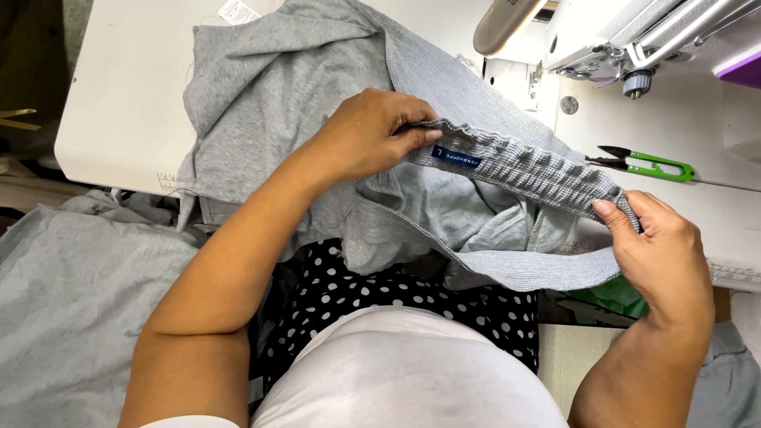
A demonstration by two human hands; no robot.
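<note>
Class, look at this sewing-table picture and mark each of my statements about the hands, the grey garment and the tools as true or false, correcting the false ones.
1. Both hands grip the ribbed band of the grey garment. True: the left hand pinches one end, the right hand the other.
2. A small dark blue label sits on the band near the left hand. True.
3. The right hand holds the green-handled thread snips. False: they lie on the white table, apart from both hands.
4. The garment is bright red. False: it is grey.
5. The sewing machine stands at the upper right. True.
</note>
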